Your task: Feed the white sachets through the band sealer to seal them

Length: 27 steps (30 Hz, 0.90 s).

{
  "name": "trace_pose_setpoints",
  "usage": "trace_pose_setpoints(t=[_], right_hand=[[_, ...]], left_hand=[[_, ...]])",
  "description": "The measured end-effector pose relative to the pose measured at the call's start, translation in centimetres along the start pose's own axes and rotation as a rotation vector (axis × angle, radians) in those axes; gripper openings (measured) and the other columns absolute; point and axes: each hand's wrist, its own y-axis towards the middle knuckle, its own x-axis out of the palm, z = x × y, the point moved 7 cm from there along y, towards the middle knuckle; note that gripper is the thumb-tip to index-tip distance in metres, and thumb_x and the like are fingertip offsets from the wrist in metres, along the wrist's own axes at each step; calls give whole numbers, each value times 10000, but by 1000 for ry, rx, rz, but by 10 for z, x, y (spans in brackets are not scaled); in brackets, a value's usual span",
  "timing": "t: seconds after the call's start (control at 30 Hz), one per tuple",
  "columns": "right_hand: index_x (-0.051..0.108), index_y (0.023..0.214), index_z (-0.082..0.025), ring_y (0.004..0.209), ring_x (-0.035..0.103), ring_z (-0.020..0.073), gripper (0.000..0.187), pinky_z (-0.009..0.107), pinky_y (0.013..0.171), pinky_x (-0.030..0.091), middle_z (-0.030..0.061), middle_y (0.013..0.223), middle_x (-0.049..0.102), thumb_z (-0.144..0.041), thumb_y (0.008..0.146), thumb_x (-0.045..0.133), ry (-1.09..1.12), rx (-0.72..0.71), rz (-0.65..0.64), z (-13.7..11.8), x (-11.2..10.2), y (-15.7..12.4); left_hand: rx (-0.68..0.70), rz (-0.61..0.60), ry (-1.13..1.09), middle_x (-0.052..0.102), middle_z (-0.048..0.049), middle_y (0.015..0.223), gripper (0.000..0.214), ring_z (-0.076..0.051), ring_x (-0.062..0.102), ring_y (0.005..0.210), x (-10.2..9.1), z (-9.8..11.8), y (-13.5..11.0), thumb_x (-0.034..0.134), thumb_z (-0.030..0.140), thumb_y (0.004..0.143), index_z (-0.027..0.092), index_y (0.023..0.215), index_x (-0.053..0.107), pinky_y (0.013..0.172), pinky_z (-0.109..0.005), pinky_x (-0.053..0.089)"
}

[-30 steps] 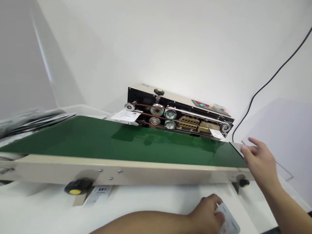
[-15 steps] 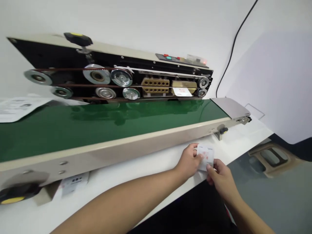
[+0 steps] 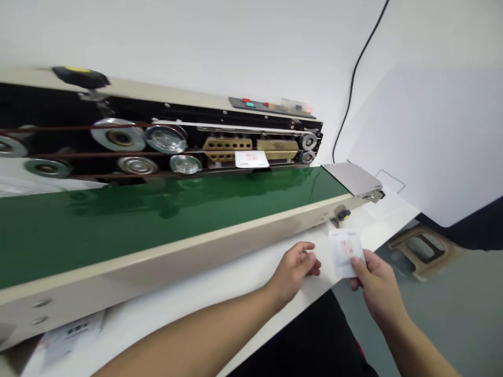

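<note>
Between the thumb and fingers of my right hand (image 3: 379, 285) is a small white packet (image 3: 346, 248) with red print, its face turned up and slightly blurred. My left hand (image 3: 294, 269) is just left of it, apart from the packet, fingers loosely curled with a gap between thumb and forefinger and nothing in them. Beyond both hands stands a band sealing machine (image 3: 204, 104) with metal wheels and brass blocks. A second white packet (image 3: 251, 159) with red print is caught in its bands, below the brass blocks. The green conveyor belt (image 3: 176, 209) runs beneath it.
A grey metal plate (image 3: 351, 178) ends the conveyor at the right. The white table (image 3: 157, 303) runs along the front, with a printed paper (image 3: 70, 340) under the conveyor at lower left. A brown plastic stool (image 3: 426, 254) stands on the floor. A black cable (image 3: 356, 73) hangs along the wall.
My left hand has let go of the packet, and my right hand has moved it a little to the right. The packet in the machine has travelled left. The view has shifted.
</note>
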Motion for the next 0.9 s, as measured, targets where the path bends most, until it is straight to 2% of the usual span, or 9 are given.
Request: trace_pose_setpoints(t=[0.1,0.2,0.37,0.47,0.53,0.63,0.7,0.8,0.9], right_hand=[[578,806,-161,446,404,94,251,226,456,325,-53,496,449,-407,779,531,-49,-25,-60,-17,-14,15],[600,849,-150,468,399,91,261,221,448,319,-32,575,491,-391,772,534,-166,-22,-262,-27,-15,24],[657,893,-164,675,528,143,208,238,609,405,20,770,626,-291,787,530,-423,-152,-706,-33,8,11],[684,906,-196,724,562,165,209,252,657,416,14,787,653,-226,776,522,-460,-230,-794,-31,27,5],[686,924,-201,757,577,180,228,270,691,430,24,825,660,-241,754,540,-390,-219,-654,-25,32,12],[664,969,-175,655,560,179,345,284,614,449,27,726,626,-360,681,619,-150,-78,-246,-2,27,24],[637,983,-157,574,534,163,454,274,531,443,12,653,594,-441,630,670,116,37,-32,24,27,19],[622,943,-151,508,527,152,487,270,477,438,9,592,587,-509,620,695,433,156,53,63,48,-1],[634,944,-180,509,555,181,433,290,446,450,20,574,592,-531,691,648,417,107,80,81,65,-19]], left_hand=[[-4,-10,26,617,-27,735,634,-176,599,693,0,0,0,652,628,623,147,1003,486,763,-369,448],[17,-28,27,612,-23,740,630,-170,595,702,2,-1,0,648,629,631,149,1003,482,769,-361,446],[55,-126,51,506,47,611,615,-113,501,563,11,-6,-2,695,598,576,145,943,499,608,-274,395],[17,-110,181,451,61,581,445,-84,405,533,11,-11,-1,708,484,587,145,816,533,538,-236,328],[-7,-69,213,458,53,583,367,-85,396,537,9,-11,0,689,454,600,157,727,514,525,-232,321],[-20,-2,168,449,64,548,408,-82,386,500,6,-9,1,688,503,576,182,685,461,480,-220,308],[-32,47,114,451,72,523,482,-80,388,473,4,-8,1,708,563,527,193,677,437,454,-213,306],[-28,101,40,504,55,543,570,-88,419,478,1,-7,2,723,633,470,194,689,432,461,-216,336],[14,76,83,518,34,562,564,-85,414,498,-1,-9,3,705,656,505,183,663,440,475,-211,329]])
